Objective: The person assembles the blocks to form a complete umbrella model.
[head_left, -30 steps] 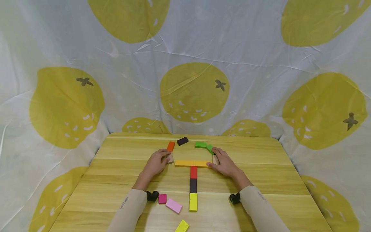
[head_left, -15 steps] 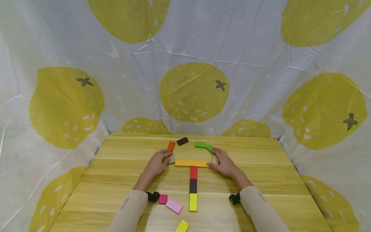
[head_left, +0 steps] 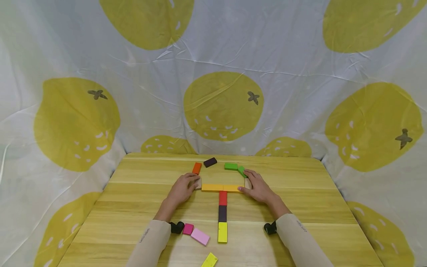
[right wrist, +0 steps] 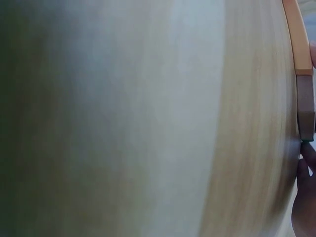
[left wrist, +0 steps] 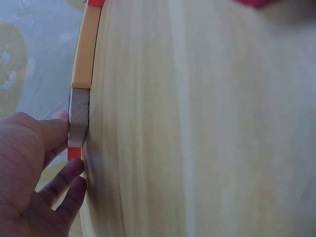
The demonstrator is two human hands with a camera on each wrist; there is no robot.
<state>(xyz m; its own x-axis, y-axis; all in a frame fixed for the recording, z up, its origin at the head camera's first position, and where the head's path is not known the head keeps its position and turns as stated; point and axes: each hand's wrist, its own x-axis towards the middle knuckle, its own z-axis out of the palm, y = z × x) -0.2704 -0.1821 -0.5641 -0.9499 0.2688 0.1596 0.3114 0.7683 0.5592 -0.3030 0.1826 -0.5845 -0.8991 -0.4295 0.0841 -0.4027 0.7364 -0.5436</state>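
My left hand (head_left: 181, 188) pinches a plain wooden block (head_left: 199, 183) between thumb and fingertips. In the left wrist view that plain block (left wrist: 80, 116) touches the end of an orange block (left wrist: 87, 49). Two orange blocks (head_left: 212, 187) lie end to end in a row. On the other side, my right hand (head_left: 260, 188) rests around a second plain wooden block (head_left: 247, 183), its thumb touching the right orange block (head_left: 231, 188) and its fingertips at a tilted green block (head_left: 241, 170). Much of the right plain block is hidden by the hand.
Below the orange row run red (head_left: 222, 198), dark (head_left: 222, 213) and yellow (head_left: 222, 233) blocks. Behind lie red-orange (head_left: 197, 168), dark (head_left: 210, 162) and green (head_left: 231, 167) blocks. Magenta (head_left: 188, 229), pink (head_left: 200, 237) and yellow (head_left: 209, 260) blocks lie nearer on the wooden table (head_left: 300, 207).
My left hand has slid the left plain block a little to the right, up against the orange row. The right hand has stayed in place.
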